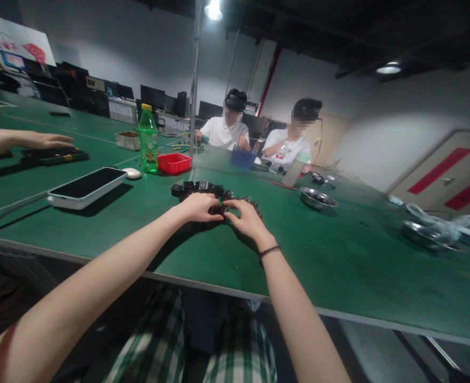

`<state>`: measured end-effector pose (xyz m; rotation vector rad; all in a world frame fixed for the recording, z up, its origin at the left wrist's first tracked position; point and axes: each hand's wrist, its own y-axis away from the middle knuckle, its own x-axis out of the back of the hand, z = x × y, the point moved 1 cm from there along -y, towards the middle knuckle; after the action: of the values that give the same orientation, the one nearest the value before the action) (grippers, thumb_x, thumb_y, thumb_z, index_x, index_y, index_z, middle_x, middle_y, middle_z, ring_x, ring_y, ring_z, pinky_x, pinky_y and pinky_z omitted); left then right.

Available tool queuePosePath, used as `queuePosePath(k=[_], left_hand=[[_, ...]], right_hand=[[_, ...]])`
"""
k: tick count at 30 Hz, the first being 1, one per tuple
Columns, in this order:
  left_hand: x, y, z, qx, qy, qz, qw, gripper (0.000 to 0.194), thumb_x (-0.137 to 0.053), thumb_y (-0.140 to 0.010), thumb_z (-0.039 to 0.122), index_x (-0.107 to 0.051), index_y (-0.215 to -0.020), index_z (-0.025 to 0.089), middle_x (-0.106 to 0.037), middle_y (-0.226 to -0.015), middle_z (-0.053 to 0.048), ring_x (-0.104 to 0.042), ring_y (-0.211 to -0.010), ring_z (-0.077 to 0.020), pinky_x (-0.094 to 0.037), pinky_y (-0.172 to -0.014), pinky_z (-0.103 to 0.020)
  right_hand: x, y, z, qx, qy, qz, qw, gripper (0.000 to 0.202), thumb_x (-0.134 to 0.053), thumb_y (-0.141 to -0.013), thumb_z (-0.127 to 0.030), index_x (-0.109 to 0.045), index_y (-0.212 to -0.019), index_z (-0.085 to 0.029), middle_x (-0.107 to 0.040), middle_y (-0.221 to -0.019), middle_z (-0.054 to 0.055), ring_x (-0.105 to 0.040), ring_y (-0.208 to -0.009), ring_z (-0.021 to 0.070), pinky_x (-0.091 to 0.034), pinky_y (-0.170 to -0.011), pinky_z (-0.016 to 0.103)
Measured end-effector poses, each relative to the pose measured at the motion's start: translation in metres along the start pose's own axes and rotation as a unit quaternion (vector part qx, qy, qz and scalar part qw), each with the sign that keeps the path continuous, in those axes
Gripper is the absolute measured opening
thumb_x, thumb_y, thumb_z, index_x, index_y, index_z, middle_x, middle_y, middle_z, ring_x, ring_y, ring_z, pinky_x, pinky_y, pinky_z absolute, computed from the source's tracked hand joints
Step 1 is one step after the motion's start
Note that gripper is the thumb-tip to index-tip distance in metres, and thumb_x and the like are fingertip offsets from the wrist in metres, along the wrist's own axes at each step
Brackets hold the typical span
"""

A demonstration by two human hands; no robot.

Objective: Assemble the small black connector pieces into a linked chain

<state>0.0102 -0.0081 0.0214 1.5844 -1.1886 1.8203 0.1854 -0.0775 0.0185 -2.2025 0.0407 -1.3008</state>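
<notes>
A loose heap of small black parts (pixel 203 186) lies on the green table in front of me, spreading to both sides of my fingers. My left hand (pixel 198 207) reaches into its near edge, fingers and thumb curled around a few of the small dark pieces. Facing it, my right hand (pixel 246 218), with a dark band at the wrist, bends its thumb and forefinger around the pieces too. The fingertips of both hands almost meet. What kind of parts these are is too small to tell, and my fingers hide some of them.
Left of the heap are a phone-like white device (pixel 87 189), a white mouse (pixel 132 173), a green bottle (pixel 149 139) and a red tray (pixel 174 164). Metal bowls (pixel 318 200) stand to the right. Another person's hand (pixel 39 139) rests at far left; two people sit opposite.
</notes>
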Motion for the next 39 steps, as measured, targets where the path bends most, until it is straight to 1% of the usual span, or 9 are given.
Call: queuePosePath(k=[8, 17, 34, 39], left_hand=[[-0.0009, -0.0004, -0.0004, -0.002, -0.003, 0.002, 1.000, 0.050, -0.049, -0.082, 0.062, -0.067, -0.098, 0.019, -0.066, -0.094, -0.007, -0.065, -0.083, -0.0220, -0.044, -0.065, -0.027], [0.0005, 0.0002, 0.0007, 0.001, -0.004, 0.001, 1.000, 0.048, -0.050, -0.082, 0.062, -0.067, -0.098, 0.020, -0.066, -0.095, -0.007, -0.065, -0.082, -0.0222, -0.043, -0.062, -0.028], [0.0008, 0.0002, 0.0009, 0.004, -0.011, -0.002, 1.000, 0.051, -0.048, -0.082, 0.063, -0.066, -0.100, 0.019, -0.066, -0.094, -0.007, -0.065, -0.082, -0.0223, -0.044, -0.063, -0.027], [0.0023, 0.0001, 0.0018, 0.005, -0.010, -0.004, 1.000, 0.051, -0.048, -0.082, 0.063, -0.067, -0.098, 0.019, -0.066, -0.094, -0.007, -0.065, -0.082, -0.0223, -0.043, -0.063, -0.027]], right_hand=[[-0.0008, -0.0003, 0.0000, 0.001, 0.000, 0.000, 1.000, 0.025, -0.063, -0.082, -0.019, -0.066, -0.106, -0.019, -0.069, -0.110, 0.009, -0.062, -0.104, 0.0228, -0.046, -0.097, 0.043], [-0.0003, -0.0008, -0.0009, 0.011, 0.004, -0.010, 1.000, 0.024, -0.063, -0.082, -0.020, -0.066, -0.106, -0.018, -0.070, -0.110, 0.009, -0.062, -0.104, 0.0234, -0.046, -0.098, 0.042], [-0.0008, -0.0008, -0.0023, 0.009, 0.016, -0.017, 1.000, 0.027, -0.063, -0.083, -0.018, -0.066, -0.110, -0.015, -0.069, -0.113, 0.011, -0.062, -0.107, 0.0237, -0.045, -0.099, 0.041], [-0.0011, -0.0008, -0.0023, 0.008, 0.015, -0.015, 1.000, 0.027, -0.062, -0.083, -0.018, -0.067, -0.110, -0.018, -0.069, -0.114, 0.009, -0.062, -0.108, 0.0231, -0.046, -0.100, 0.041]])
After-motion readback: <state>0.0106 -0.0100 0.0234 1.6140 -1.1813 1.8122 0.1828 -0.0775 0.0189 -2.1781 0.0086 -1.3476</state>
